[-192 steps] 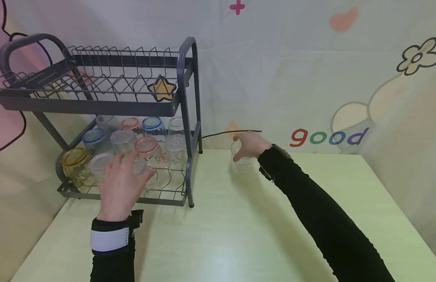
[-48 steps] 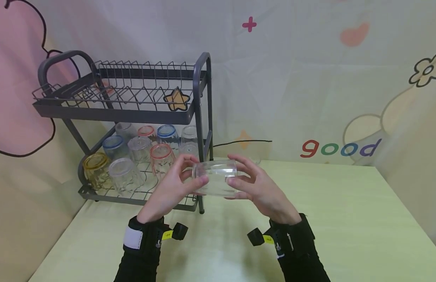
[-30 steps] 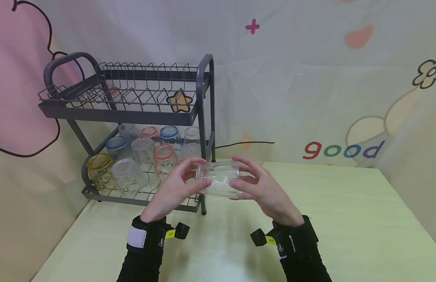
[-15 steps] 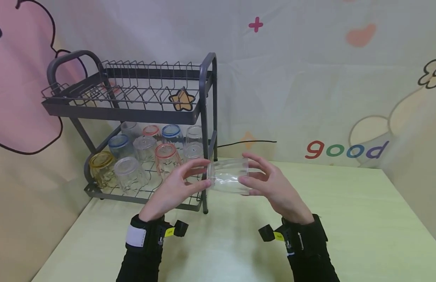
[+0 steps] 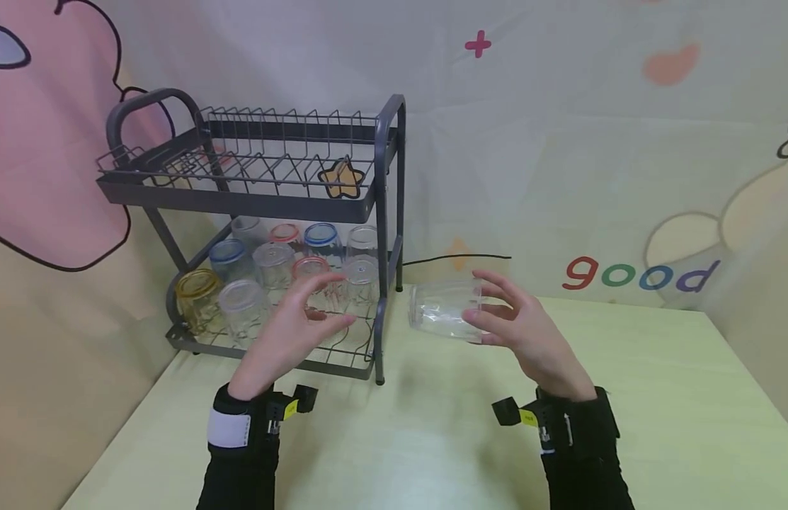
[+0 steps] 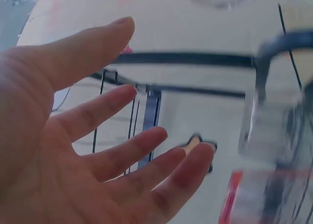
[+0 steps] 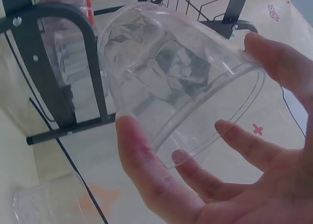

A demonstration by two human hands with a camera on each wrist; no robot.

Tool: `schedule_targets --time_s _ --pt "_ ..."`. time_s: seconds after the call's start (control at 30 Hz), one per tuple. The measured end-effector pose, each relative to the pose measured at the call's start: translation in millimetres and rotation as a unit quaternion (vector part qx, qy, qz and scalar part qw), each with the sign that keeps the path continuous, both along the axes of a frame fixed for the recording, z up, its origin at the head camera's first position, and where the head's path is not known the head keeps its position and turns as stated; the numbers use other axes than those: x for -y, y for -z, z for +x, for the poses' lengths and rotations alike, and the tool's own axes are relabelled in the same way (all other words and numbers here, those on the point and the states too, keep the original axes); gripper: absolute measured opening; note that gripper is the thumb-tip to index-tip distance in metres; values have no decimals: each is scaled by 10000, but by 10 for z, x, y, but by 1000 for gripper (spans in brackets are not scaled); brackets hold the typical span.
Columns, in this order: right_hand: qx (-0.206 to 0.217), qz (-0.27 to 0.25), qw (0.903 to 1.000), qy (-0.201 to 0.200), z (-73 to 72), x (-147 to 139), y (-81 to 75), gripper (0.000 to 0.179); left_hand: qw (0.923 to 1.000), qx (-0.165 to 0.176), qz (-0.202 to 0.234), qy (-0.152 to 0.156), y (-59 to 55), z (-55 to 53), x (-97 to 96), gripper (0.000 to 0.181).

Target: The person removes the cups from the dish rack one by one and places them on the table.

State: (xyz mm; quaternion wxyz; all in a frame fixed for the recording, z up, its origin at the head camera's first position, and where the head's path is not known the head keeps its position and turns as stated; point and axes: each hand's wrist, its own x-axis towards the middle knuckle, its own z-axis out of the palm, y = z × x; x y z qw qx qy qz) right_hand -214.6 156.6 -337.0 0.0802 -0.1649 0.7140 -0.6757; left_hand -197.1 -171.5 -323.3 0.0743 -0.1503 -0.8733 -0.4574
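Observation:
In the head view, my right hand (image 5: 524,329) holds a clear drinking glass (image 5: 444,309) on its side above the table, the base pointing left. The right wrist view shows thumb and fingers around the rim end of this glass (image 7: 171,62), whose walls are faceted. To its left, my left hand (image 5: 292,329) hovers in front of the rack with thumb and fingers spread apart, holding nothing. In the left wrist view the left hand (image 6: 98,131) has its palm and loosely bent fingers in sight.
A dark two-tier dish rack (image 5: 241,205) stands at left. Several upside-down glasses fill its lower tier, including a yellow glass (image 5: 199,301) and a blue-rimmed glass (image 5: 323,241). Another clear glass (image 7: 49,202) stands beyond the held one. The pale table (image 5: 400,439) extends right.
My left hand, earlier at the rack and then on the clear glass along with the right, has let go and moved left. My right hand has carried the glass rightward.

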Motion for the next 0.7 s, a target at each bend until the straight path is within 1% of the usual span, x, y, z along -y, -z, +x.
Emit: schedule_targets --time_s 0.07,0.17,0.27,0.33,0.43,0.5,0.63,0.7 --pt "-21 109 9999 94 -13 -54 -10 66 9990 -240 -233 -303 1 -16 70 60" --pt "-97 367 9990 233 -37 -112 -27 68 9946 -489 -573 -716 20 -34 195 59" --pt "-199 707 9966 376 -79 -140 -54 71 9904 -549 -770 -1006 27 -28 297 59" --pt "-262 901 9946 436 -120 -147 -76 72 9863 -691 -917 -1184 32 -26 337 57" --pt "-289 1192 9911 509 -193 -158 -127 74 9775 -949 -1145 -1493 45 -27 371 53" --pt "-287 1358 9889 533 -238 -176 -169 75 9723 -1117 -1255 -1622 57 -33 389 52" --pt "-317 1737 9824 616 -317 -233 -275 78 9697 -1233 -1277 -1678 73 -39 416 51" --pt "-362 1955 9778 665 -341 -275 -334 80 9664 -1296 -1374 -1743 83 -49 430 50"
